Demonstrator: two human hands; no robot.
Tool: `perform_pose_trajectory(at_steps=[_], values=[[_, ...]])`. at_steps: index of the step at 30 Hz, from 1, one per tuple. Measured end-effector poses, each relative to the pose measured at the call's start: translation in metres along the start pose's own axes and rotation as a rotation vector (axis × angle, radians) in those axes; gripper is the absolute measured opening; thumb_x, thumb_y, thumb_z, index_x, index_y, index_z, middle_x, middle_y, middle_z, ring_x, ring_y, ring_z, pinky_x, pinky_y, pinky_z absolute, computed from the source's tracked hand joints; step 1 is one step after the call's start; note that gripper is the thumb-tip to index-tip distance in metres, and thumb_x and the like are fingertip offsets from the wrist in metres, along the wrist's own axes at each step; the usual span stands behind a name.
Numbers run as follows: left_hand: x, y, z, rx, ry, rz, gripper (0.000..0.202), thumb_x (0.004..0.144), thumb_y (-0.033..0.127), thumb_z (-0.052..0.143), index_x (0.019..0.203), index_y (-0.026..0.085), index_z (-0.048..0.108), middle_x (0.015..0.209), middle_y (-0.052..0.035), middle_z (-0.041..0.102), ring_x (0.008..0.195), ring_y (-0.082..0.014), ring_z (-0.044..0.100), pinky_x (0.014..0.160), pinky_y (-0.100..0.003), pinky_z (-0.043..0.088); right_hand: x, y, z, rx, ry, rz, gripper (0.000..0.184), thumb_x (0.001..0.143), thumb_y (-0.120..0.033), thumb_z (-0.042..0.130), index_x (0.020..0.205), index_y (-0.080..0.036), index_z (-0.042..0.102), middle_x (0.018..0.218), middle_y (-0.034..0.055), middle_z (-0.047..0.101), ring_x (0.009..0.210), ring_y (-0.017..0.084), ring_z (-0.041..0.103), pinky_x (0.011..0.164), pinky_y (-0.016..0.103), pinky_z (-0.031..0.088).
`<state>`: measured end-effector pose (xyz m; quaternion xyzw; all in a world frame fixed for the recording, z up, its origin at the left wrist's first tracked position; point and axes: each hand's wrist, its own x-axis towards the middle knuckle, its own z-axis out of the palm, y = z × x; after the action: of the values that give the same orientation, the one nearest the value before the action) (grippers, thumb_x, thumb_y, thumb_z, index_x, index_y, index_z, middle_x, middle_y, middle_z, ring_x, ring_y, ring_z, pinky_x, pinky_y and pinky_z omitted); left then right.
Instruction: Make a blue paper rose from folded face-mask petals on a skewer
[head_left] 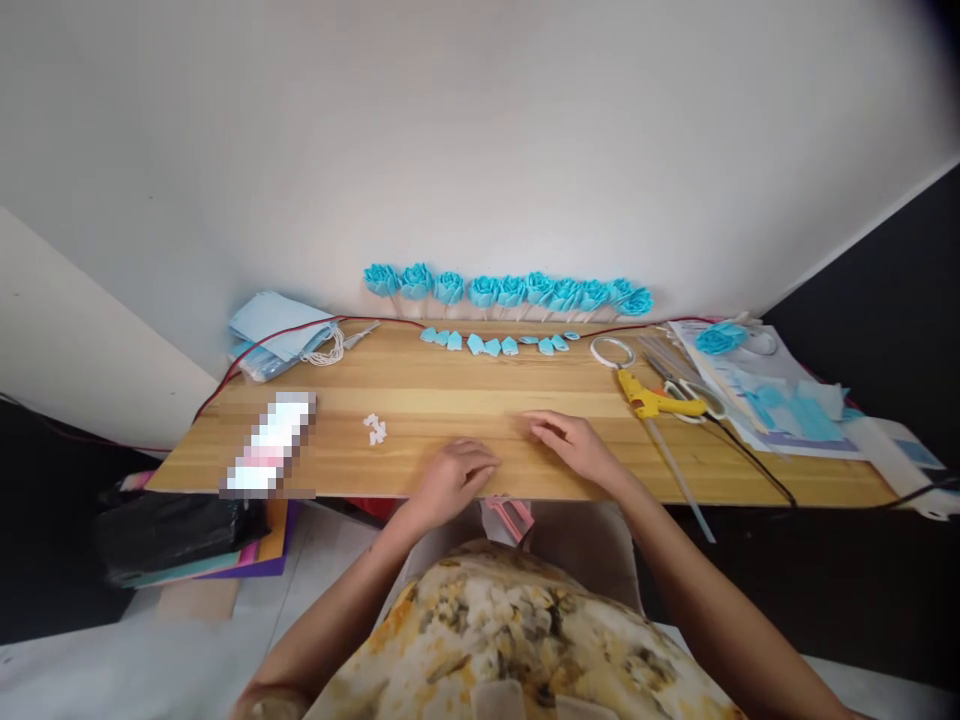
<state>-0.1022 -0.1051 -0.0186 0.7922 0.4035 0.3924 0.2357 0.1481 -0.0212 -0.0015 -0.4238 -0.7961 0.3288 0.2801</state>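
My left hand (pixel 455 480) rests near the table's front edge, fingers loosely curved, thumb apart, holding nothing. Over the wood to its right, my right hand (pixel 574 447) has its fingers stretched to the left with nothing between them. The hands do not touch each other. Small white pieces (pixel 375 430) lie in a little pile left of my left hand. Beyond both hands runs a row of cut blue pieces (pixel 493 347). Behind them, several blue artificial roses (pixel 540 288) on pale stems lean against the wall. A yellow glue gun (pixel 660 400) lies right of my right hand.
A translucent stick (pixel 679 478) juts over the front edge beside the scissors (pixel 701 392) and a tape roll (pixel 612 351). Papers (pixel 727 400) with blue scraps lie right. At left are light-blue face masks (pixel 281 325) and a blurred-out bright device (pixel 271 443). A red cord (pixel 292 328) crosses the back.
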Motion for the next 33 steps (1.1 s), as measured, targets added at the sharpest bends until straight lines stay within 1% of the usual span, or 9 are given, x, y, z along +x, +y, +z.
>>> perform_pose_trajectory(at_steps=[3, 6, 9, 12, 14, 17, 22, 27, 33], values=[[-0.001, -0.001, -0.03, 0.0, -0.062, 0.001, 0.027, 0.101, 0.029, 0.054, 0.114, 0.019, 0.076, 0.12, -0.0116, 0.076, 0.112, -0.0226, 0.07, 0.099, -0.039, 0.057, -0.004, 0.009, 0.009, 0.033, 0.026, 0.059, 0.033, 0.093, -0.04, 0.056, 0.117, -0.025, 0.074, 0.1, 0.0054, 0.081, 0.092, 0.024, 0.077, 0.086, 0.039, 0.06], [0.01, -0.012, -0.076, 0.119, -0.021, -0.076, 0.033, 0.1, 0.029, 0.051, 0.119, 0.018, 0.075, 0.124, -0.012, 0.074, 0.117, -0.0231, 0.068, 0.105, -0.04, 0.054, -0.007, 0.014, 0.018, 0.02, 0.079, 0.091, 0.032, 0.095, -0.041, 0.055, 0.114, -0.027, 0.075, 0.102, 0.0059, 0.082, 0.095, 0.026, 0.077, 0.088, 0.042, 0.06], [0.038, -0.033, -0.118, 0.265, 0.015, -0.259, 0.038, 0.098, 0.027, 0.047, 0.123, 0.014, 0.073, 0.129, -0.0131, 0.072, 0.122, -0.0257, 0.066, 0.11, -0.042, 0.05, -0.008, 0.016, 0.023, -0.013, 0.097, 0.063, 0.029, 0.095, -0.043, 0.056, 0.109, -0.03, 0.077, 0.108, 0.0054, 0.081, 0.098, 0.027, 0.077, 0.092, 0.045, 0.059], [0.076, -0.057, -0.14, 0.43, -0.043, -0.448, 0.042, 0.096, 0.021, 0.045, 0.129, 0.011, 0.07, 0.135, -0.0137, 0.069, 0.123, -0.0268, 0.065, 0.108, -0.037, 0.049, -0.009, 0.017, 0.024, -0.005, 0.101, 0.059, 0.027, 0.096, -0.042, 0.055, 0.107, -0.032, 0.077, 0.108, 0.0042, 0.081, 0.097, 0.027, 0.077, 0.09, 0.046, 0.061], [0.099, -0.074, -0.143, 0.513, -0.06, -0.527, 0.042, 0.095, 0.016, 0.045, 0.128, 0.012, 0.07, 0.135, -0.0136, 0.069, 0.124, -0.0277, 0.064, 0.107, -0.036, 0.048, -0.009, 0.016, 0.024, -0.003, 0.108, 0.052, 0.026, 0.096, -0.042, 0.055, 0.105, -0.033, 0.078, 0.109, 0.004, 0.081, 0.099, 0.028, 0.077, 0.089, 0.047, 0.061], [0.129, -0.098, -0.137, 0.556, -0.066, -0.563, 0.039, 0.094, 0.015, 0.046, 0.123, 0.015, 0.073, 0.132, -0.0127, 0.071, 0.121, -0.0273, 0.065, 0.102, -0.033, 0.048, -0.011, 0.016, 0.025, -0.009, 0.111, 0.03, 0.026, 0.096, -0.042, 0.055, 0.104, -0.034, 0.078, 0.11, 0.0036, 0.08, 0.101, 0.028, 0.076, 0.09, 0.048, 0.061], [0.161, -0.124, -0.122, 0.615, -0.041, -0.632, 0.036, 0.097, 0.02, 0.046, 0.12, 0.015, 0.072, 0.122, -0.017, 0.074, 0.112, -0.0271, 0.067, 0.095, -0.033, 0.049, -0.015, 0.013, 0.025, -0.033, 0.096, -0.027, 0.023, 0.096, -0.041, 0.055, 0.103, -0.037, 0.077, 0.109, 0.0022, 0.08, 0.1, 0.028, 0.076, 0.089, 0.049, 0.061], [0.169, -0.135, -0.111, 0.642, -0.037, -0.674, 0.038, 0.096, 0.018, 0.044, 0.12, 0.013, 0.073, 0.125, -0.0193, 0.073, 0.112, -0.0267, 0.067, 0.094, -0.032, 0.048, -0.016, 0.008, 0.024, -0.06, 0.07, -0.076, 0.025, 0.098, -0.038, 0.053, 0.105, -0.036, 0.077, 0.109, 0.002, 0.08, 0.1, 0.027, 0.076, 0.089, 0.047, 0.061], [0.169, -0.138, -0.1, 0.679, -0.052, -0.683, 0.042, 0.096, 0.019, 0.042, 0.123, 0.016, 0.074, 0.13, -0.0159, 0.071, 0.118, -0.0261, 0.066, 0.098, -0.031, 0.048, -0.017, 0.008, 0.023, -0.124, 0.056, -0.156, 0.026, 0.1, -0.033, 0.051, 0.107, -0.032, 0.077, 0.109, 0.003, 0.08, 0.1, 0.025, 0.076, 0.089, 0.043, 0.06]])
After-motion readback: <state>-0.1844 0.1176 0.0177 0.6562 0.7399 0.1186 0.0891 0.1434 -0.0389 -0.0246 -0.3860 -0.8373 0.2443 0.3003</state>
